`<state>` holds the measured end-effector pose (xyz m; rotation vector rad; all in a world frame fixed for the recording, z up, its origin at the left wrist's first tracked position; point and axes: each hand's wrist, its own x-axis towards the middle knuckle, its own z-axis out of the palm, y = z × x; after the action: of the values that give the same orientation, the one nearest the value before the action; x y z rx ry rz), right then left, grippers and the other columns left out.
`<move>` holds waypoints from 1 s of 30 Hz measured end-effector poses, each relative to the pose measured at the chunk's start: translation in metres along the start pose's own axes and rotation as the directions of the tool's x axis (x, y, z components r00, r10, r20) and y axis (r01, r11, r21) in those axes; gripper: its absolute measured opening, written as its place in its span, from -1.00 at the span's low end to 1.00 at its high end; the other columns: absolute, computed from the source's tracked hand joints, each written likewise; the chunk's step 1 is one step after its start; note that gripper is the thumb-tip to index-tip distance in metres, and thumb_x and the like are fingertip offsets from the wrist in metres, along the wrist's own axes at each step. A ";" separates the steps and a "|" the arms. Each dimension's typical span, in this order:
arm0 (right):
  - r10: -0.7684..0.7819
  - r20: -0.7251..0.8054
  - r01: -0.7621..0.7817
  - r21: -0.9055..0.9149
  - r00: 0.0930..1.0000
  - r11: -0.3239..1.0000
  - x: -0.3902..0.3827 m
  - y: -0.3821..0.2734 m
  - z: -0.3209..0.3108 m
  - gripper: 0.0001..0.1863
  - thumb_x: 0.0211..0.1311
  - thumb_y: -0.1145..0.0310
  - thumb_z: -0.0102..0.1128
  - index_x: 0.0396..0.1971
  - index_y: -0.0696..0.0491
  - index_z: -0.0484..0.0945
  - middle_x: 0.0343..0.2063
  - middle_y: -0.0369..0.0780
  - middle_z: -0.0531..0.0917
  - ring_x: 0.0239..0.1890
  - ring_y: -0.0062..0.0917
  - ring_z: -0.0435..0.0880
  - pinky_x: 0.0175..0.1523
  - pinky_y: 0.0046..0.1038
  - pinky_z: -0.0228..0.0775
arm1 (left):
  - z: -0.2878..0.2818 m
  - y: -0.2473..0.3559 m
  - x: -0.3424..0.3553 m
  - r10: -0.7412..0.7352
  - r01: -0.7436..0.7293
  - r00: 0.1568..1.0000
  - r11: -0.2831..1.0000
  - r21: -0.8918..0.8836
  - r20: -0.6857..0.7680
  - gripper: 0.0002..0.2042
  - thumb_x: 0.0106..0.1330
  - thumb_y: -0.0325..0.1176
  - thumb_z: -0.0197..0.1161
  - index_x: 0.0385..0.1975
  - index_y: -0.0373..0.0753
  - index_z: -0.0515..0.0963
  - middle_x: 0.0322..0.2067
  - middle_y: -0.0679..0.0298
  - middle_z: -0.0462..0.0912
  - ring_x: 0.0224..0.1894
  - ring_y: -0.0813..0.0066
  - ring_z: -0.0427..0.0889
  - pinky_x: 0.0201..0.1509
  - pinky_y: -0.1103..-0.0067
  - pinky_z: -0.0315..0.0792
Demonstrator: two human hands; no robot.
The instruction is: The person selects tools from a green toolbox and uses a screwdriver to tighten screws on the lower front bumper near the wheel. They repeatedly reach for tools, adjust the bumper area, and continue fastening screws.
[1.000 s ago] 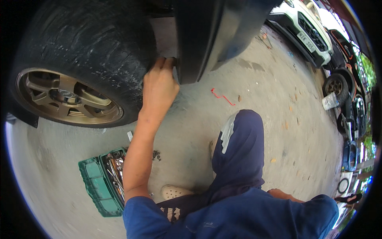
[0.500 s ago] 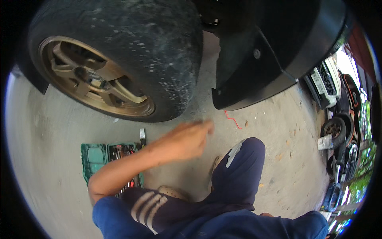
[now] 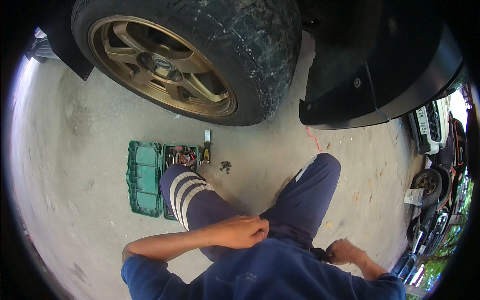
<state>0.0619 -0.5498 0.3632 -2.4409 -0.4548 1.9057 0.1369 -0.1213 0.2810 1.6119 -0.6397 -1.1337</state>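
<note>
My left hand [image 3: 246, 231] is curled closed over my lap, just in front of the blue shirt [image 3: 240, 272]. Its palm side is hidden, so whether anything is inside the fingers does not show. At my right hip, my right hand [image 3: 343, 251] is closed against a dark item [image 3: 320, 253] at the waist, too unclear to name. Beyond my left knee [image 3: 182, 187] lies an open green toolbox [image 3: 145, 178] with several tools and metal parts in it. A scraper [image 3: 207, 146] with a wide metal blade and a black-and-yellow handle rests beside the box.
A large tire [image 3: 250, 60] on a bronze wheel [image 3: 142, 62] stands ahead, with a black bumper [image 3: 345, 95] to its right. Small dark pieces [image 3: 225, 166] and a red strip [image 3: 314, 138] lie on the concrete floor. Parked vehicles [image 3: 431, 127] line the far right.
My left hand has drawn back from near the tire to my lap. My right hand has come into sight at the hip. The view has shifted, showing more of the toolbox and floor.
</note>
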 end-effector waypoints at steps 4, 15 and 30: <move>-0.145 0.091 0.163 -0.239 0.985 0.957 -0.001 -0.042 -0.063 -0.74 0.10 0.20 0.28 -0.38 0.07 0.77 -0.40 -0.02 0.77 -0.20 -0.03 0.78 -0.11 -0.07 0.61 | 0.014 -0.006 -0.002 -0.038 0.038 0.996 0.999 0.001 -0.083 -0.74 0.57 -0.17 0.10 -0.05 -0.22 0.59 -0.09 -0.03 0.67 0.02 -0.10 0.69 0.15 0.12 0.51; -0.605 0.162 0.591 -0.508 0.780 0.626 0.048 -0.179 -0.166 -0.79 -0.11 0.32 0.40 -0.56 0.18 0.73 -0.49 0.01 0.75 -0.29 -0.07 0.80 -0.21 -0.12 0.61 | 0.060 -0.013 -0.029 -0.068 0.064 0.979 0.998 -0.027 -0.190 -0.66 0.55 -0.06 0.20 0.01 -0.22 0.62 -0.08 0.01 0.71 0.03 -0.05 0.70 0.15 0.18 0.52; -0.760 0.287 0.677 -0.689 0.582 0.258 0.152 -0.285 -0.092 -0.84 -0.04 0.31 0.45 -0.44 0.01 0.85 -0.43 -0.19 0.82 -0.29 -0.30 0.84 -0.44 -0.15 0.63 | -0.055 0.022 -0.157 -0.079 -0.042 0.699 0.988 -0.151 -0.710 -0.76 0.27 -0.62 0.12 -0.08 -0.34 0.57 -0.26 0.24 0.60 -0.28 0.60 0.57 -0.26 0.58 0.44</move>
<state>0.1196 -0.2261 0.2959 -1.8709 -2.2904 1.2162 0.1236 0.0261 0.3596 1.7492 -0.0067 -0.4577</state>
